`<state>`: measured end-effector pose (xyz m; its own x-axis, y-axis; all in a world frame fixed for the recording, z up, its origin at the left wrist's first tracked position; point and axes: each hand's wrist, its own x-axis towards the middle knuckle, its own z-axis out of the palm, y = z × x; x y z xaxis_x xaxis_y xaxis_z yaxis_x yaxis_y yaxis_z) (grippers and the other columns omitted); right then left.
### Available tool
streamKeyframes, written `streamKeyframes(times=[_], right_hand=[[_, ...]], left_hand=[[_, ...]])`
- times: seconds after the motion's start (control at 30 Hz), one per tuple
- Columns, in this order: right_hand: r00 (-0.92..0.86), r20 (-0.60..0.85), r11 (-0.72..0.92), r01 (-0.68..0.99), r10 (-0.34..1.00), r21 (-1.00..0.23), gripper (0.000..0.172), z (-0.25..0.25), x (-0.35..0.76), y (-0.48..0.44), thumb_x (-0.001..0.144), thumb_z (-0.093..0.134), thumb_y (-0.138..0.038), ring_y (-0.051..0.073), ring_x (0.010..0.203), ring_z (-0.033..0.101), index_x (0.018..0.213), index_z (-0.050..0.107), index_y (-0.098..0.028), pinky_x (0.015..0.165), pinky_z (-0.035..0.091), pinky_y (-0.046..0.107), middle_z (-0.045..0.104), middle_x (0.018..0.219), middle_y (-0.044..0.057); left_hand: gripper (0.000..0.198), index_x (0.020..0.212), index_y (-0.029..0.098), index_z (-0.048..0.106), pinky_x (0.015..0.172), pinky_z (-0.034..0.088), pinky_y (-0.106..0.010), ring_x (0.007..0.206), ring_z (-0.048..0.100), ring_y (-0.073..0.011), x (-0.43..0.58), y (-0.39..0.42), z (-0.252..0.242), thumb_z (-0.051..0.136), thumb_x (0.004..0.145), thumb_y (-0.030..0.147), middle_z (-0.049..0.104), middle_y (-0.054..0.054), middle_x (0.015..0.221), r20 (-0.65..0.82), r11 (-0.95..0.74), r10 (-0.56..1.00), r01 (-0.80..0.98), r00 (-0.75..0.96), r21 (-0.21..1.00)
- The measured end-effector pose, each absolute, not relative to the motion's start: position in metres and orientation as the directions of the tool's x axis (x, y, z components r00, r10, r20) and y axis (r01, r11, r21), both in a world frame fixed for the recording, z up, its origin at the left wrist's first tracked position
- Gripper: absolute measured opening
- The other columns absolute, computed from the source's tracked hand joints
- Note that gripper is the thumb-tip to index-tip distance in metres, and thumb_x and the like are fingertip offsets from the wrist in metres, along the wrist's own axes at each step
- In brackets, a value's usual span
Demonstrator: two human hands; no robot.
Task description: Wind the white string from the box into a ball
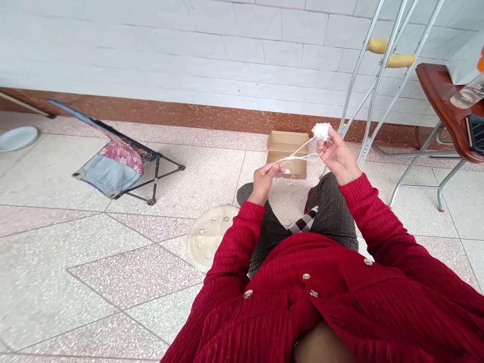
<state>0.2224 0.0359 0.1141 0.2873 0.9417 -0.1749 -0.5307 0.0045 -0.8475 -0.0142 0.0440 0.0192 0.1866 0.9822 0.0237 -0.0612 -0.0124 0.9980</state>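
Observation:
White yarn (pixel 300 148) stretches in strands between my two hands above the floor. My left hand (pixel 265 179) pinches the gathered ends of the strands between thumb and fingers. A small white bundle of yarn (pixel 321 131) sits at the fingertips of my right hand (pixel 338 153), which is closed on it. Loose thin ends curl down beside my left fingers. Below the strands, an open cardboard box (pixel 288 141) rests on the floor with its lid tipped back. A bit of white shows over the box, but I cannot tell whether it lies inside.
Metal crutches (pixel 372 91) with yellow grips lean on the wall at right, near a brown chair (pixel 438 96) bearing a bottle (pixel 469 93). A folding stool (pixel 113 166) stands at left. A round pale lid-like disc (pixel 194 242) lies on the floor by my left leg.

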Motion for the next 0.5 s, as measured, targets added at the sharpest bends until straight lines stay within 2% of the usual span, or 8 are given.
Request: streamKeyframes(times=[0.1, 0.23, 0.33, 0.4, 0.5], right_hand=[[0.323, -0.136, 0.038, -0.481, 0.936, -0.876, 0.029, 0.117, 0.229, 0.039, 0.086, 0.077, -0.047, 0.012, 0.074, 0.064, 0.104, 0.068, -0.026, 0.063, 0.061, 0.025, 0.070, 0.099, 0.003], [0.337, -0.139, 0.053, -0.503, 0.931, -0.863, 0.024, 0.119, 0.238, 0.044, 0.089, 0.075, -0.046, 0.011, 0.072, 0.063, 0.101, 0.068, -0.026, 0.062, 0.061, 0.025, 0.069, 0.098, 0.002], [0.361, -0.192, 0.061, -0.584, 0.912, -0.810, 0.017, 0.124, 0.240, 0.045, 0.092, 0.072, -0.039, 0.010, 0.069, 0.062, 0.099, 0.068, -0.024, 0.061, 0.060, 0.022, 0.069, 0.095, 0.001], [0.380, -0.216, 0.077, -0.623, 0.899, -0.778, 0.015, 0.131, 0.240, 0.044, 0.094, 0.071, -0.037, 0.009, 0.069, 0.063, 0.100, 0.068, -0.024, 0.060, 0.060, 0.021, 0.069, 0.094, 0.001], [0.403, -0.203, 0.141, -0.675, 0.892, -0.724, 0.012, 0.142, 0.244, 0.045, 0.094, 0.071, -0.034, 0.008, 0.069, 0.063, 0.099, 0.067, -0.024, 0.059, 0.060, 0.020, 0.068, 0.093, 0.000]], left_hand=[[0.052, 0.107, 0.016, 0.072, 0.093, 0.058, -0.040, 0.085, 0.075, -0.0198, -0.019, 0.052, 0.019, 0.068, 0.086, 0.062, 0.078, -0.008, 0.087, 0.016, 0.001, 0.993, -0.140, 0.117, 0.990], [0.059, 0.124, 0.016, 0.065, 0.091, 0.058, -0.039, 0.079, 0.075, -0.0190, -0.028, 0.054, 0.016, 0.065, 0.088, 0.063, 0.076, -0.004, 0.078, 0.066, -0.056, 0.994, -0.110, 0.091, 0.992], [0.054, 0.118, 0.015, 0.067, 0.089, 0.058, -0.038, 0.076, 0.074, -0.0192, -0.038, 0.053, 0.007, 0.067, 0.088, 0.061, 0.076, -0.004, 0.076, 0.052, -0.039, 0.993, -0.126, 0.108, 0.991], [0.051, 0.110, 0.014, 0.069, 0.087, 0.058, -0.038, 0.073, 0.073, -0.0192, -0.047, 0.054, 0.000, 0.068, 0.087, 0.060, 0.076, -0.005, 0.074, 0.022, -0.015, 0.998, -0.116, 0.054, 0.993], [0.049, 0.108, 0.014, 0.069, 0.086, 0.056, -0.037, 0.073, 0.073, -0.0195, -0.067, 0.060, -0.004, 0.069, 0.086, 0.058, 0.075, -0.005, 0.073, 0.001, -0.003, 0.999, -0.078, -0.035, 0.997]])
